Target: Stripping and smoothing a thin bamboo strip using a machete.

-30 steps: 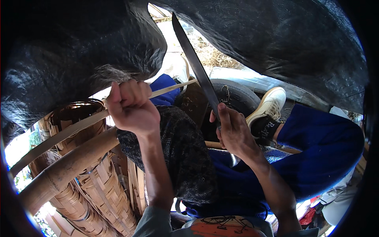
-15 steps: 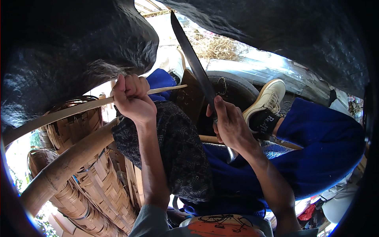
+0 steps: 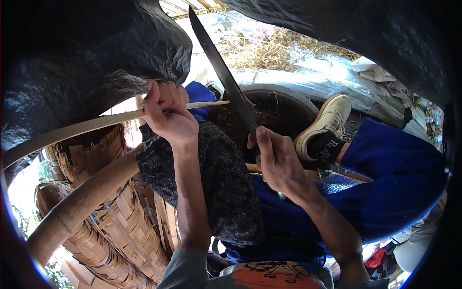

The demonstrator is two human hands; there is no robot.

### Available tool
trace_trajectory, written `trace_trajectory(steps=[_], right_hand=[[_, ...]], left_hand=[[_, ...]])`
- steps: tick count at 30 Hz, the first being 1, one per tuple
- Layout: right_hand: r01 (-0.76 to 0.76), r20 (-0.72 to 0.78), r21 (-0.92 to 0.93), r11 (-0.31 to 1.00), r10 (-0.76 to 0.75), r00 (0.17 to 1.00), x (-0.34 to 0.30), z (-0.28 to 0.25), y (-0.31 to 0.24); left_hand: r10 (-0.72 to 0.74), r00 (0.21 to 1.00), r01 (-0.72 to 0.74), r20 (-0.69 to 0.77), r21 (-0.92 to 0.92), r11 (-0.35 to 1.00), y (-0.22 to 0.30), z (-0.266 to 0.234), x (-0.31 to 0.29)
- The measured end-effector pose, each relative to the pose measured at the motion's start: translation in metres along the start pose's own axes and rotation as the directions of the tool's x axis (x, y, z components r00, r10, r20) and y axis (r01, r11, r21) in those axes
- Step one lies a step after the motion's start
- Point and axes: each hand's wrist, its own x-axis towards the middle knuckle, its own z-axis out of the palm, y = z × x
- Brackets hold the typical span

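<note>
Risk assessment: the long dark blade point(image 3: 226, 79) runs up and away from the right hand point(image 3: 279, 161), whose fingers point(image 3: 266, 144) lie along the blade's back near its base, so a slip of that grip would likely bring skin onto the edge. The bamboo strip point(image 3: 86, 126) is thin and flexible; if it twists or splits unevenly where it meets the blade, the blade could jump toward the left hand point(image 3: 168, 113) or down to the patterned cloth point(image 3: 211, 178) over the knee. The left-hand fingers point(image 3: 166, 91) are curled fully closed around the strip, which passes straight through the fist, its long part sweeping out to the left of the fingers and its short pale tip pointing right to touch the blade. The right-hand fingers are wrapped closed on the knife; the handle itself is hidden beneath the palm. Woven bamboo baskets point(image 3: 120, 221) lie below the left-hand fingers, and a beige shoe point(image 3: 325, 123) sits just right of the right-hand fingers.
</note>
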Motion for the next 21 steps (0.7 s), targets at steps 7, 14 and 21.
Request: trace_trajectory(steps=[7, 14, 21], right_hand=[[-0.225, 0.110, 0.011, 0.974, 0.223, 0.969, 0.000, 0.020, 0.010], [0.121, -0.038, 0.044, 0.992, -0.119, 0.992, -0.002, 0.020, 0.008], [0.002, 0.056, -0.017, 1.000, -0.001, 0.998, 0.002, 0.011, -0.005]], left_hand=[[0.020, 0.999, -0.021, -0.032, -0.036, 0.999, -0.002, -0.010, -0.005], [0.018, 1.000, -0.019, -0.012, -0.054, 0.998, -0.002, -0.002, 0.002], [-0.002, 0.998, -0.003, -0.069, -0.060, 0.998, -0.003, -0.014, 0.002]])
